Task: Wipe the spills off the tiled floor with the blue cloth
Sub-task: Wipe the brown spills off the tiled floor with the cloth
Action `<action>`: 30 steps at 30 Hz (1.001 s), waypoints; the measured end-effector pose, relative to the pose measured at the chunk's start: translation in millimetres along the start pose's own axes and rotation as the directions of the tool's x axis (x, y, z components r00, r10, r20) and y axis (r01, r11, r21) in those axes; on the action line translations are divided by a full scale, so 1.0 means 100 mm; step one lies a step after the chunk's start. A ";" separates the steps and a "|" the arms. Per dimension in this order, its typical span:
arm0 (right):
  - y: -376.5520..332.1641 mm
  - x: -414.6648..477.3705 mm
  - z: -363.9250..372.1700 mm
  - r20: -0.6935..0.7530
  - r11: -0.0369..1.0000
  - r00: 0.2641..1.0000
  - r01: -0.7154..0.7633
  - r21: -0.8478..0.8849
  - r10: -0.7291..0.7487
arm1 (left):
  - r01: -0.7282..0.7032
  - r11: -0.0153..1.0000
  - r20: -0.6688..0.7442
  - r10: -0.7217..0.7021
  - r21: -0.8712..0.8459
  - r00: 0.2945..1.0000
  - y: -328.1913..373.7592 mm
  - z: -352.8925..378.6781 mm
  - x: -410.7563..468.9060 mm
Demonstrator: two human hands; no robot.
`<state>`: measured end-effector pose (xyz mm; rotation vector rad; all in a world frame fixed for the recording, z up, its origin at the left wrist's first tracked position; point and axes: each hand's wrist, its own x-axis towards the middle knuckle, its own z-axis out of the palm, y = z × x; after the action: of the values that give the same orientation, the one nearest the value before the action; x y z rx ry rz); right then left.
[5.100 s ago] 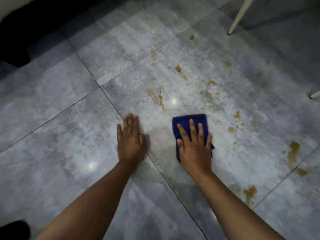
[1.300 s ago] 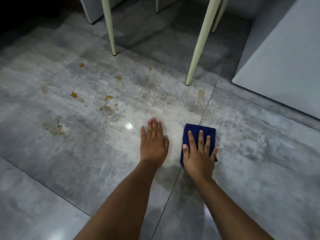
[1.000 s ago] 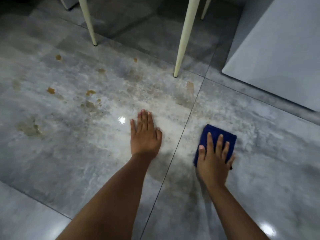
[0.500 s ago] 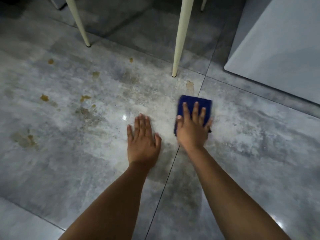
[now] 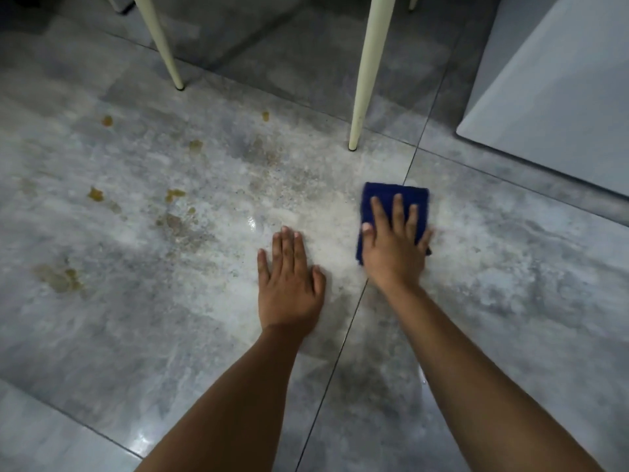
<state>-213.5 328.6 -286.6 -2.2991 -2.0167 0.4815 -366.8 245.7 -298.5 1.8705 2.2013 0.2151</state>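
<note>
A thick cream-coloured furniture leg [image 5: 366,80] stands on the grey tiled floor [image 5: 153,352]. Its top is cut off by the picture edge, so what it holds up cannot be seen.

Just in front of this leg and a little to its right lies the small folded dark blue cloth [image 5: 396,197]. The right hand [image 5: 394,257] rests flat on top of the cloth. Its fingers are straight and spread, pressing down, not gripping. The hand hides the near half of the cloth, so only the far edge and thin strips at the sides show. A thin dark line between tiles [image 5: 340,356] goes under the cloth and hand.

The left hand [image 5: 289,287] lies flat on the bare floor, in front of the leg and a bit to its left. Its fingers are straight and close together, and it holds nothing. It is near the cloth but not touching it.

Well to the left of the leg are yellow-brown spills [image 5: 59,279], which are small blots and one bigger smear. Some are faint and hard to tell from the tile's own marks.

A thinner cream leg [image 5: 160,42] stands far left of the thick leg and further back, also cut off at the top. To the right of the thick leg is a big pale grey flat-sided thing [image 5: 561,97]. The edge cuts it off, so I cannot tell what it is.
</note>
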 end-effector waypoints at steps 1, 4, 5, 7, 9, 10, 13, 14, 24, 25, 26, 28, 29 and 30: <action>-0.07 0.01 0.02 0.015 0.999 0.999 0.049 -0.017 -0.049 | -0.002 1.000 0.001 0.002 0.000 1.000 0.00 0.00 0.00; -0.17 0.46 -0.06 0.035 0.990 0.990 0.138 -0.019 -0.137 | -0.010 1.000 0.008 0.010 -0.009 1.000 0.01 0.00 0.00; -0.12 0.66 -0.11 0.025 0.990 0.990 0.140 -0.017 -0.139 | -0.010 1.000 0.007 0.010 -0.008 1.000 0.01 0.00 0.00; 0.10 0.95 -0.21 0.001 0.998 0.998 0.069 0.003 -0.069 | -0.011 1.000 0.011 0.011 -0.003 1.000 0.01 0.01 0.01; 0.42 0.95 -0.27 -0.041 0.998 0.998 -0.056 0.030 0.057 | -0.011 1.000 0.021 0.011 0.007 1.000 0.00 0.02 0.02; 0.57 0.84 -0.29 -0.052 0.991 0.991 -0.123 0.048 0.125 | -0.008 1.000 0.022 0.008 0.008 1.000 -0.01 0.03 0.01; 0.76 0.22 -0.22 -0.068 0.957 0.957 -0.275 0.087 0.281 | -0.006 1.000 0.023 0.006 -0.001 1.000 -0.02 0.03 0.01; 0.69 -0.04 -0.14 -0.075 0.953 0.951 -0.295 0.076 0.300 | -0.006 1.000 0.022 0.006 -0.001 1.000 -0.02 0.04 0.02; 0.75 0.00 -0.09 -0.047 0.992 0.991 -0.126 -0.024 0.125 | -0.004 0.999 0.034 0.003 0.034 0.999 -0.03 0.06 0.02; 0.92 -0.11 -0.12 -0.070 0.978 0.975 -0.210 -0.001 0.209 | -0.005 1.000 0.033 0.004 0.028 0.999 -0.03 0.06 0.02; 1.07 -0.28 -0.13 -0.078 0.955 0.952 -0.296 0.025 0.297 | -0.008 1.000 0.033 0.008 0.026 0.999 -0.04 0.06 0.02; 1.22 -0.71 -0.09 -0.080 0.905 0.902 -0.421 0.070 0.425 | -0.013 1.000 0.019 0.013 0.018 1.000 -0.04 0.06 0.01; 1.18 -0.94 -0.02 -0.086 0.892 0.888 -0.445 0.083 0.451 | -0.013 1.000 0.010 0.012 0.014 1.000 -0.04 0.05 0.02; 1.07 -1.16 0.04 -0.102 0.893 0.888 -0.442 0.083 0.449 | -0.011 1.000 0.002 0.011 0.013 1.000 -0.04 0.05 0.03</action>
<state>-123.9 199.2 -292.5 -2.6822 -1.3926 0.3994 -369.3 247.3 -304.5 1.8898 2.1970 0.2013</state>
